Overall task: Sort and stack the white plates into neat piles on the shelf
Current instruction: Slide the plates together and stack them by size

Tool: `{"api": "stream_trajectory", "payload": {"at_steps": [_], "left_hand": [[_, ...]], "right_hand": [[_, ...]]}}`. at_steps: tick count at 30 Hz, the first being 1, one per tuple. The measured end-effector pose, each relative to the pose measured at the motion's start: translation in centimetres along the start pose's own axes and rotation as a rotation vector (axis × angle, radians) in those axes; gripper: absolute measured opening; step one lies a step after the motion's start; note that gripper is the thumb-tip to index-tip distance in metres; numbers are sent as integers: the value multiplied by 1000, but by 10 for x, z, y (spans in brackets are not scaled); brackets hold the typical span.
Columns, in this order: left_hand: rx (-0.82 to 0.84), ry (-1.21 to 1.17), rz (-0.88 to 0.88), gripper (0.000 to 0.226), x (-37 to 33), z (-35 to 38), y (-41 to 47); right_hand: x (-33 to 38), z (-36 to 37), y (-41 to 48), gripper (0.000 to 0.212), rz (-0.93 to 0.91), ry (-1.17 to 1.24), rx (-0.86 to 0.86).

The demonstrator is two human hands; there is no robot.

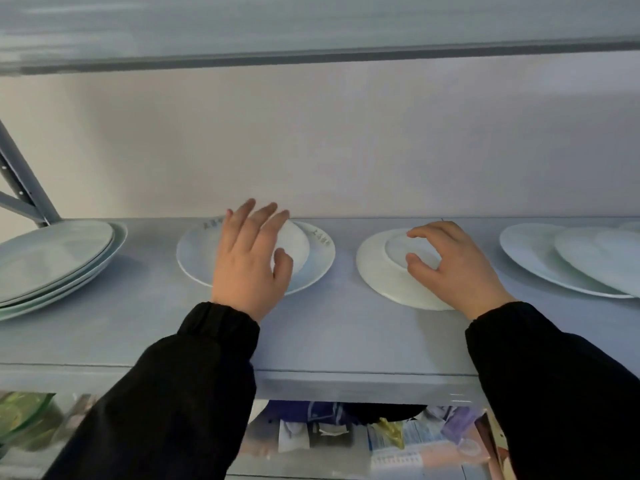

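Premises: a storage area, most likely a storeroom or pantry serving a kitchen; which of the two cannot be told.

Evidence: a grey-blue metal shelving unit stands against a plain pale wall (346, 140). Its shelf (346, 334) carries white crockery only:
- a pile of large plates (52, 261) at the left edge;
- overlapping plates (533, 254) at the right edge;
- a pair of plates (197, 254) left of centre;
- a small plate (398, 251) lying on a larger plate (374, 278) right of centre.

A slanted perforated brace (17, 174) rises at the back left corner. An upper shelf board (311, 29) runs overhead. Below the front edge, mixed packets and bags (381, 434) crowd the lower tier, blurred.
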State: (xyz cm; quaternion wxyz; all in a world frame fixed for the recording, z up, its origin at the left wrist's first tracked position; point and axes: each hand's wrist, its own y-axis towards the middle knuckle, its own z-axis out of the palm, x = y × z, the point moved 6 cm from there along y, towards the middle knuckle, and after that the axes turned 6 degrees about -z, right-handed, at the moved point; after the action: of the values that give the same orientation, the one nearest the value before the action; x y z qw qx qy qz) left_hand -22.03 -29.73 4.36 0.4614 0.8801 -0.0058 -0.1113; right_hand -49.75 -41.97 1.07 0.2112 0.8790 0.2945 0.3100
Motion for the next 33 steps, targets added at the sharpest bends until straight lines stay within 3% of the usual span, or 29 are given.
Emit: {"api": "stream_trajectory", "payload": {"at_steps": [6, 9, 19, 23, 28, 33], "left_hand": [[226, -132, 224, 49, -93, 56, -8], [351, -126, 215, 51, -120, 83, -14], [733, -44, 59, 77, -136, 127, -32], [658, -85, 34, 77, -129, 112, -28], [457, -158, 46, 58, -119, 80, -26], [399, -173, 27, 50, -99, 51, -38]], "right_hand": [[-23, -19, -6, 59, 17, -31, 49], [-38, -29, -7, 51, 46, -21, 38], [-40, -30, -3, 61, 16, 21, 24], [-31, -17, -5, 68, -43, 2, 138], [-23, 8, -17, 78, -14, -152, 463], [-4, 7, -32, 80, -25, -241, 529]]}}
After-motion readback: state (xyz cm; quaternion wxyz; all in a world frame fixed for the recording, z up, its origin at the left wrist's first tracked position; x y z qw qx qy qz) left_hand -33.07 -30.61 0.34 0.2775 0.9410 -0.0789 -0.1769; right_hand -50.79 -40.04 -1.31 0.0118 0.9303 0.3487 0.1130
